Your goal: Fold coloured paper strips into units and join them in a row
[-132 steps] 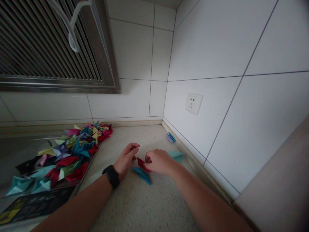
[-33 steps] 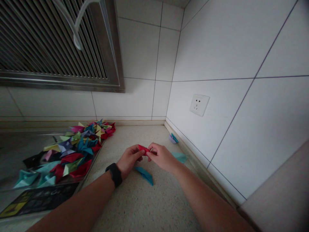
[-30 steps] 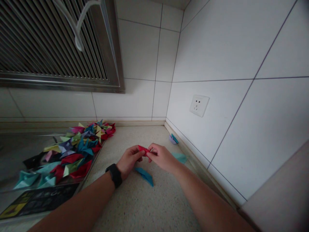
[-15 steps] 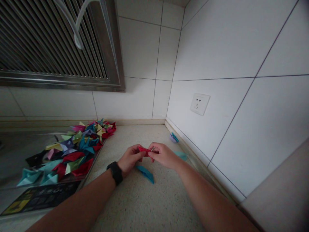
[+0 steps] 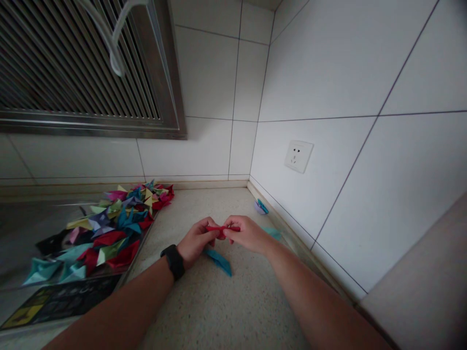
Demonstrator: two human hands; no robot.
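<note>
A small folded piece of red paper [image 5: 221, 230] is pinched between both hands above the speckled counter. My left hand [image 5: 199, 240], with a black watch at the wrist, grips its left part between thumb and fingers. On the other side my right hand [image 5: 244, 233] holds the right part, and a red end sticks out past its fingers. The fingers hide much of the paper. Just below the hands lies a blue folded paper piece [image 5: 220, 262], partly covered by my left hand. A pale turquoise paper [image 5: 272, 233] rests behind my right wrist.
Many coloured origami pieces [image 5: 109, 238] are heaped on the cooktop [image 5: 22, 218] at left. A small purple and blue folded piece [image 5: 261, 207] sits by the right wall. A wall socket [image 5: 299, 156] is above it, and a metal range hood [image 5: 146, 129] overhangs the upper left.
The red paper has turned in my fingers and now shows as a longer, narrower strip reaching past my right fingers. Both hands stay in nearly the same place; the view shifts slightly.
</note>
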